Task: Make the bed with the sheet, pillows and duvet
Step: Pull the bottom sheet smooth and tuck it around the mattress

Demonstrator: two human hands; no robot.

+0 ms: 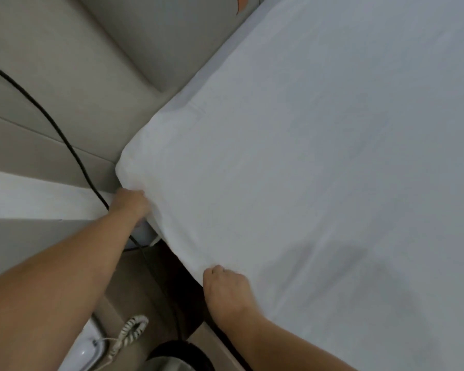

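Both forearms bare, no sleeves or jewellery.

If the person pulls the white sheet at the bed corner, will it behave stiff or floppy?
Probably floppy: the white sheet bends softly around the mattress corner and shows shallow creases. It likely is light, as the left hand and right hand bunch its edge with fingers only. It may slide back when released.

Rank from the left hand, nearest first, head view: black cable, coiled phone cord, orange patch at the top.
From the left hand:
1. Black cable, passing right beside the hand on its left.
2. Coiled phone cord, below, near the bottom edge.
3. Orange patch, far off at the top edge.
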